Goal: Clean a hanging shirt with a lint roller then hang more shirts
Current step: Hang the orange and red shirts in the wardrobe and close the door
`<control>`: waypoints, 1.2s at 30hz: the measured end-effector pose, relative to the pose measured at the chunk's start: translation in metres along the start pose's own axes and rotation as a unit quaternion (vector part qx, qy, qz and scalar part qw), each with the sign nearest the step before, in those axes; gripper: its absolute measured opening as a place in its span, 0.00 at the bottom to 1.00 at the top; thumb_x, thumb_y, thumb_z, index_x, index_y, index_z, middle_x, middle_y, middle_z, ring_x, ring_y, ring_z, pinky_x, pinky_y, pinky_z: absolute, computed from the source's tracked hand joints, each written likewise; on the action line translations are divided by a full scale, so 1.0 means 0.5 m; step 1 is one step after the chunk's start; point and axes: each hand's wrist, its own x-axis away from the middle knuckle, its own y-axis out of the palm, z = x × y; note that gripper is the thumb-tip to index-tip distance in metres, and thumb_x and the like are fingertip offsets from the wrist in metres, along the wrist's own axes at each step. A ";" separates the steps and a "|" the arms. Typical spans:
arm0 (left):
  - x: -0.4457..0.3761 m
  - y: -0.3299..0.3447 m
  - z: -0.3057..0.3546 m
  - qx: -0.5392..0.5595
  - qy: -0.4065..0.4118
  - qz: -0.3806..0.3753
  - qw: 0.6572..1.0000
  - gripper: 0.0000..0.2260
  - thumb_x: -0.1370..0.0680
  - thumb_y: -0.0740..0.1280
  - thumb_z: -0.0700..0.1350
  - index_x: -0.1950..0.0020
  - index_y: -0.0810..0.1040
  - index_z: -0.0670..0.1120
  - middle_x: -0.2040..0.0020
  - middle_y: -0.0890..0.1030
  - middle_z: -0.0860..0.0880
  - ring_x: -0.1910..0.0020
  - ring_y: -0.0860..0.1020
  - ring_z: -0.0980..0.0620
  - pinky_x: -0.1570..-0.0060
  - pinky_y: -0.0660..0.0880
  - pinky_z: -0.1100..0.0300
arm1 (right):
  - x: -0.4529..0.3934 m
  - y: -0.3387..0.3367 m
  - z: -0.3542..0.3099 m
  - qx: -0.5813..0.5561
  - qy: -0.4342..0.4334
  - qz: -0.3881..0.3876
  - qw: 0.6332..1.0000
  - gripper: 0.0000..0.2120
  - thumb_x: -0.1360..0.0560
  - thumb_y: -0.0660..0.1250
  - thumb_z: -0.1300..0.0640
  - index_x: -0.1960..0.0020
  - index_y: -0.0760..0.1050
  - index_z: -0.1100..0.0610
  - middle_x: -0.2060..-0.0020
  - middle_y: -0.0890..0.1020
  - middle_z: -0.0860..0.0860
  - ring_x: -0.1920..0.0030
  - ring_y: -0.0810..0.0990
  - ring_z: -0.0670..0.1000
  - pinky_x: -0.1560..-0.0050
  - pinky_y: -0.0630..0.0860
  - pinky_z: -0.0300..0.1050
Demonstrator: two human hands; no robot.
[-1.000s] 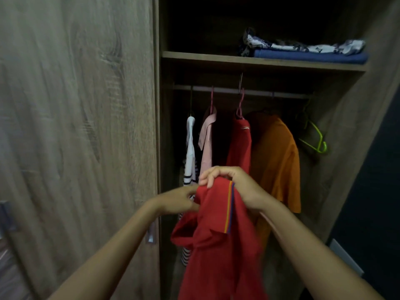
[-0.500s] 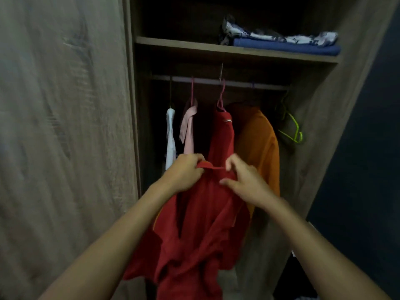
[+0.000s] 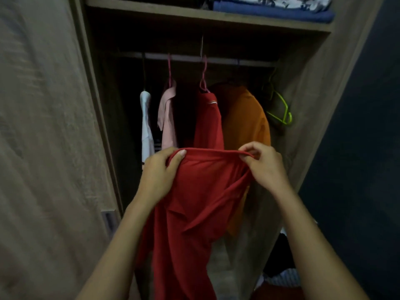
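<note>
I hold a loose red shirt in front of the open wardrobe, its top hem stretched flat between both hands. My left hand grips the hem's left end and my right hand pinches its right end. Behind it on the rail hang a white striped shirt, a pink shirt, another red shirt on a pink hanger, and an orange shirt. An empty green hanger hangs at the rail's right end. No lint roller is in view.
The wardrobe's wooden door fills the left side. A shelf above the rail carries folded blue cloth. The right wardrobe wall stands close to the green hanger. Dark clothes lie at the bottom right.
My hands have moved apart and spread the bunched red shirt's hem out flat. The view has tilted down and moved closer to the wardrobe.
</note>
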 end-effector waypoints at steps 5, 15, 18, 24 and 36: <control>-0.037 0.075 0.027 0.023 0.017 0.052 0.998 0.09 0.20 0.64 0.47 0.52 0.82 0.45 0.57 0.83 0.51 0.55 0.80 0.53 0.52 0.74 0.58 | -0.002 0.006 0.055 -0.036 0.044 -0.068 0.996 0.11 0.26 0.67 0.65 0.51 0.82 0.51 0.59 0.80 0.37 0.60 0.76 0.32 0.60 0.68 0.20; -0.127 0.167 0.054 -0.024 0.002 0.089 0.996 0.07 0.24 0.69 0.45 0.51 0.85 0.45 0.53 0.85 0.50 0.53 0.79 0.58 0.51 0.68 0.72 | -0.259 -0.057 0.089 -0.021 0.010 0.142 0.990 0.11 0.27 0.66 0.59 0.46 0.81 0.51 0.46 0.80 0.50 0.44 0.78 0.49 0.40 0.72 0.43; -0.157 0.177 0.052 -0.025 0.005 0.094 0.995 0.06 0.25 0.70 0.43 0.51 0.85 0.45 0.55 0.83 0.53 0.54 0.75 0.67 0.52 0.62 0.84 | -0.346 -0.060 0.100 0.051 0.015 0.145 0.988 0.14 0.26 0.66 0.56 0.40 0.77 0.50 0.31 0.69 0.51 0.31 0.66 0.51 0.35 0.61 0.41; -0.217 0.201 0.042 -0.014 -0.009 0.143 0.990 0.06 0.29 0.68 0.52 0.55 0.80 0.62 0.63 0.78 0.72 0.53 0.73 0.71 0.53 0.60 0.86 | -0.529 -0.045 0.118 0.111 0.070 0.127 0.983 0.24 0.26 0.64 0.53 0.30 0.68 0.55 0.28 0.63 0.59 0.30 0.64 0.61 0.31 0.66 0.55; -0.288 0.268 0.012 -0.015 -0.030 0.153 0.988 0.10 0.28 0.72 0.44 0.56 0.79 0.60 0.59 0.82 0.59 0.53 0.76 0.68 0.52 0.63 0.82 | -0.722 -0.008 0.168 -0.240 0.215 -0.094 0.942 0.08 0.20 0.61 0.59 0.58 0.71 0.53 0.67 0.73 0.51 0.69 0.72 0.46 0.82 0.70 0.31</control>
